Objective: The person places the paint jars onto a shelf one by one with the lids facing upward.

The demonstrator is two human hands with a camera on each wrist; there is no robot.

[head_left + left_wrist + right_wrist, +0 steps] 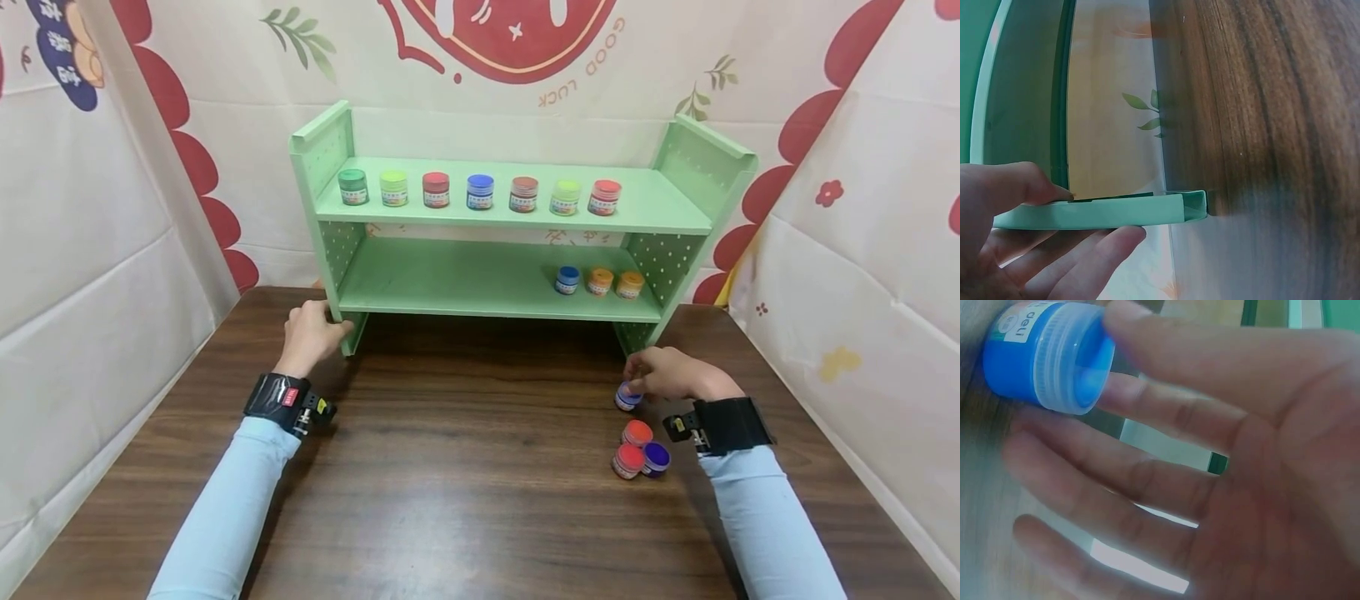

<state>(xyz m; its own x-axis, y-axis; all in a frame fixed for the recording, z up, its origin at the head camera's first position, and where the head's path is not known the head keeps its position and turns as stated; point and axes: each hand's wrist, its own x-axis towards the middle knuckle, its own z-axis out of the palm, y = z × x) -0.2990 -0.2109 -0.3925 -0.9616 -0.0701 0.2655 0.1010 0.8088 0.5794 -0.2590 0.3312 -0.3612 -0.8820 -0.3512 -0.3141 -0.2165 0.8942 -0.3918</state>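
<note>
My left hand (309, 340) grips the lower left side panel of a green two-tier shelf (465, 275). In the left wrist view, the thumb lies on one face of the panel (1097, 214) and the fingers on the other. At the right, my right hand (677, 372) pinches a small blue paint jar (626, 402) by its lid with thumb and index finger. The right wrist view has this jar (1019, 353) tilted sideways in the picture, label showing, the other fingers stretched out below it. The jar is low over the table, in front of the shelf's right leg.
Two red-lidded jars (628, 460) and a dark blue jar (656, 458) cluster nearer me on the wooden table (450, 467). Several coloured jars (480, 192) line the upper shelf. A blue jar (567, 281) and two orange jars (600, 282) stand at the lower shelf's right.
</note>
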